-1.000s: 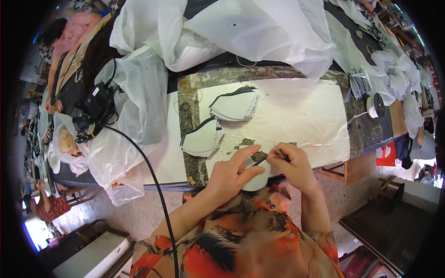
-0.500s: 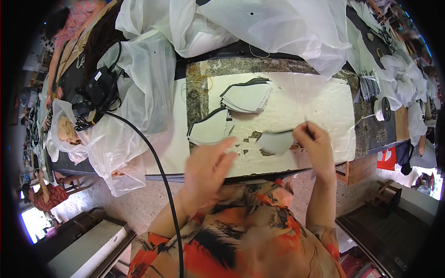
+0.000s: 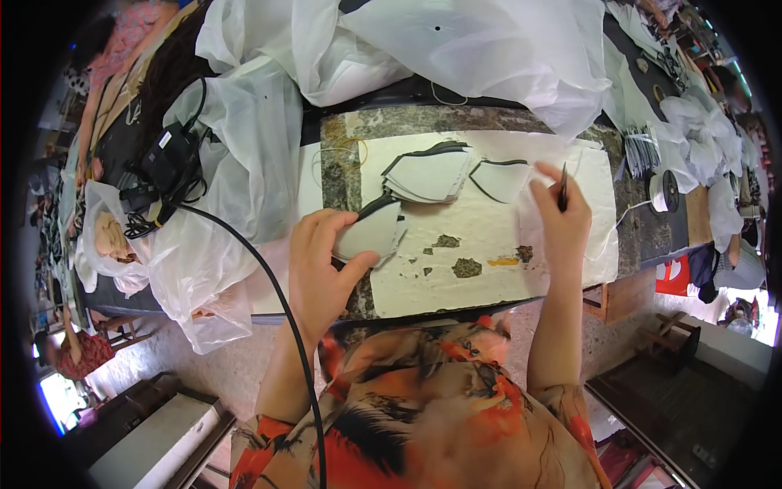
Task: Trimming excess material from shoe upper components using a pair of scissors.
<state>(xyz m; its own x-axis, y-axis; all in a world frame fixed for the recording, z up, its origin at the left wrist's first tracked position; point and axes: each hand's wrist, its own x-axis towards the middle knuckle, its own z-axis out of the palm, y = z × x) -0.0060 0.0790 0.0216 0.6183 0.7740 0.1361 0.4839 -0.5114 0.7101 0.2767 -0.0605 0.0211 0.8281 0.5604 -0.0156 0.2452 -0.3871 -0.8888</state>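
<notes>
My left hand (image 3: 319, 265) is closed on the edge of a small stack of pale grey curved fabric pieces (image 3: 371, 234), thumb and fingers around its left side. Just beyond lies a second stack of such pieces (image 3: 427, 177), topped by black edging. To its right a single pale piece with a black curved edge (image 3: 503, 180) rests flat on the board. Beside that piece, my right hand (image 3: 564, 213) grips a slim dark pointed tool (image 3: 564, 187); its exact kind is hard to make out. The fingertips are close to the piece's right corner.
Worn white board (image 3: 456, 285) covers the table in front of me. Plastic bags (image 3: 481, 57) crowd its far side and left. A black cable (image 3: 269, 265) hangs from an adapter (image 3: 173, 152) across my left arm. A thread spool (image 3: 665, 191) stands at right.
The single piece went from my right hand's near side to a spot farther away, beside the far stack. My left hand moved left and took hold of the near stack.
</notes>
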